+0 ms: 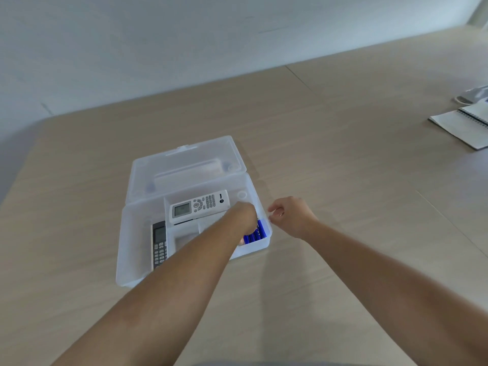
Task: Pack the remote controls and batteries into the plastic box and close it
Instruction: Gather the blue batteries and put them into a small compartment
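Note:
A clear plastic box [132,249] stands open on the table, its lid [184,167] tilted back. Inside lie a white remote [198,207] across the back and a black remote [159,244] at the left. Several blue batteries [257,235] fill the right front compartment. My left hand [244,220] reaches down into the box over the batteries; its fingers are curled and hidden from me. My right hand [290,216] hovers just outside the box's right wall, fingers loosely pinched with nothing seen in them.
The box sits on a beige table [343,180]. A spiral notebook [464,125] and some papers [472,95] lie at the far right edge. A pale wall runs behind the table.

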Demonstrator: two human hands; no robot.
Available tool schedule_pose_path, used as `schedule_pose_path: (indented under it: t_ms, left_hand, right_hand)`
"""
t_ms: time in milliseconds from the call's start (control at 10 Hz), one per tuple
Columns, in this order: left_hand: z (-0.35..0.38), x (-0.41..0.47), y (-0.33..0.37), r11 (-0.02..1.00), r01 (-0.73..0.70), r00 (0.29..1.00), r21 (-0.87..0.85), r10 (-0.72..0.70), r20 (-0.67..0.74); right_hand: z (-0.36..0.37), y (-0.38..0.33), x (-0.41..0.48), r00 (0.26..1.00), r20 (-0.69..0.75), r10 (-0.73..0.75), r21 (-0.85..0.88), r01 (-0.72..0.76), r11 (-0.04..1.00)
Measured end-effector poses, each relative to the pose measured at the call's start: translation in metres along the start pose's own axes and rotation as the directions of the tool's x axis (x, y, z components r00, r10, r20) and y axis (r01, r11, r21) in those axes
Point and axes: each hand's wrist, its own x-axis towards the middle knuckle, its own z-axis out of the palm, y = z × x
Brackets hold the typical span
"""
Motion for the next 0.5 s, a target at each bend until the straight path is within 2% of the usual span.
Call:
schedule_pose_path:
  t_ms: [100,200,300,400,500]
  left_hand:
    - [-0.043,-0.01,-0.008,0.997,0.015,0.999,0.082,-0.019,0.048]
    - [-0.093,-0.007,-0.036,0.99,-0.071,0.979,-0.125,0.045,-0.198]
    - [-0.139,-0.001,-0.086,0.982,-0.064,0.874,-0.175,-0.029,-0.485]
    - [-0.164,0.01,-0.138,0.974,0.044,0.804,-0.222,-0.167,-0.571]
    - [-0.167,0.025,-0.174,0.94,0.16,0.829,-0.3,-0.293,-0.477]
  right_hand:
    - [-0.006,-0.014,0.01,0.996,-0.087,-0.012,0.007,0.013,1.0]
    - [-0.008,-0.04,0.029,0.989,-0.137,-0.049,0.013,0.051,0.999]
    - [-0.004,-0.074,0.057,0.98,-0.175,-0.093,0.037,0.101,0.994]
    - [0.001,-0.098,0.086,0.982,-0.164,-0.094,0.082,0.109,0.991]
    - [0.01,-0.108,0.114,0.991,-0.128,-0.043,0.061,0.051,0.997]
